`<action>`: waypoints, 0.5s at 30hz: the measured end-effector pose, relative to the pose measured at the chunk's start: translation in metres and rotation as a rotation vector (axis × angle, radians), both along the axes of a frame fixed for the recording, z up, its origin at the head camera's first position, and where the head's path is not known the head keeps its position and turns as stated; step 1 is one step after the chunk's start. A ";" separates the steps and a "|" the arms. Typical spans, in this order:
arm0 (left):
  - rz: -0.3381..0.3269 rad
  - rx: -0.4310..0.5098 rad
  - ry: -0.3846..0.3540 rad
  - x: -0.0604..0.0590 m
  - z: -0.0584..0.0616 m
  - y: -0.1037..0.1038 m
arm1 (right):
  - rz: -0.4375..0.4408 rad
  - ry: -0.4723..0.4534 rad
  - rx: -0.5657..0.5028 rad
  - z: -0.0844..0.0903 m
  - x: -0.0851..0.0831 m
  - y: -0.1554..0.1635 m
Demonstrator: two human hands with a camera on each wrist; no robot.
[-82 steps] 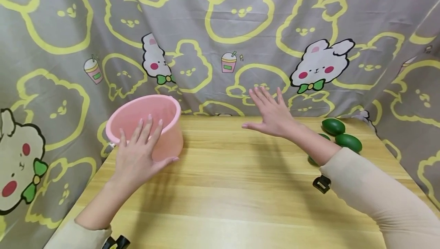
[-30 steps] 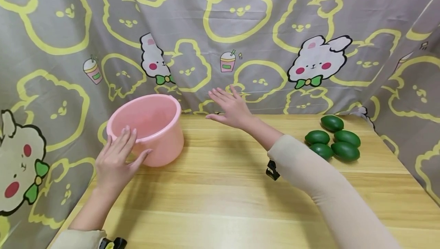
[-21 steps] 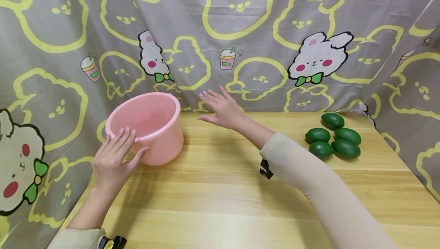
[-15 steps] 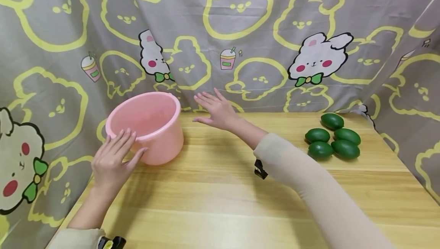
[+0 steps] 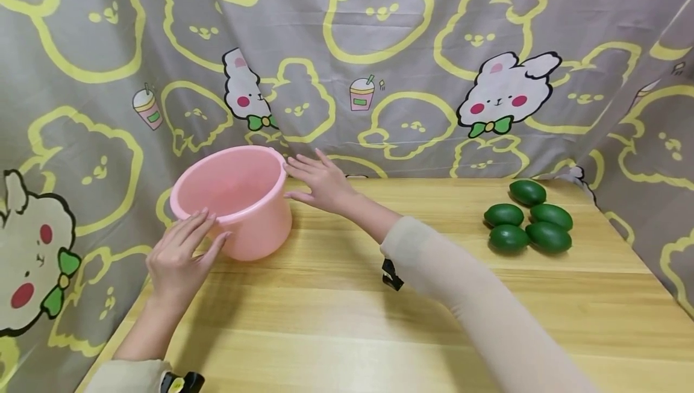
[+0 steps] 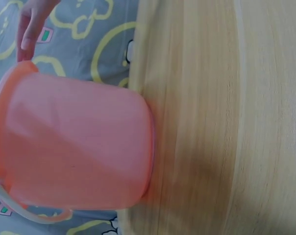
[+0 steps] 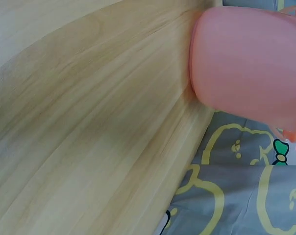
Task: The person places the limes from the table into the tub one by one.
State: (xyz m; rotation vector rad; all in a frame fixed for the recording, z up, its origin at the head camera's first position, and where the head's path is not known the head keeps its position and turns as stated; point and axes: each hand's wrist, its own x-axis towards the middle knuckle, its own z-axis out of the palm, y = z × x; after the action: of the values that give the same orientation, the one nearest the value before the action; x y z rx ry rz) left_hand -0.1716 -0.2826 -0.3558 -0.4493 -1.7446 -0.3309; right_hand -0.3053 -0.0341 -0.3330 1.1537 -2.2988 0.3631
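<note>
A pink plastic bucket (image 5: 257, 233) stands upright at the table's back left. My left hand (image 5: 179, 254) is at the near-left side of its rim, fingers extended and thumb spread towards the wall. On the other side my right hand (image 5: 323, 185) has its straight fingertips at the right rim; whether they touch it I cannot tell. In the left wrist view the bucket's wall (image 6: 79, 142) and handle (image 6: 33, 213) show, with the right hand (image 6: 35, 24) by the rim. The right wrist view shows the bucket (image 7: 248, 63) from its other side.
Several dark green oval fruits (image 5: 549, 237) lie grouped at the table's back right. The wooden table (image 5: 347, 302) is bordered at the back and sides by a grey curtain (image 5: 303, 25) with yellow cartoon outlines. Black straps sit at both wrists.
My right hand has moved left, from the middle of the table's back to the bucket's right rim. The left hand has drawn back from over the bucket to its near-left rim. The bucket stays put.
</note>
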 end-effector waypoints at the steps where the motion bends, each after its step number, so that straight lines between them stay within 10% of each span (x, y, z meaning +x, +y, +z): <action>1: -0.002 0.005 0.007 0.000 0.000 0.001 | 0.010 -0.001 0.007 0.000 0.000 -0.001; 15: 0.047 0.020 -0.076 -0.003 -0.005 -0.015 | 0.131 -0.173 0.049 -0.006 0.001 -0.005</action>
State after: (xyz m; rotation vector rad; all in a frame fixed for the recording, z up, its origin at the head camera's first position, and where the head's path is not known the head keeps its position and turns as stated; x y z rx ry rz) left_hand -0.1743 -0.2973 -0.3609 -0.3847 -1.8218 -0.3348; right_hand -0.3047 -0.0391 -0.3386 1.3488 -2.3980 0.4747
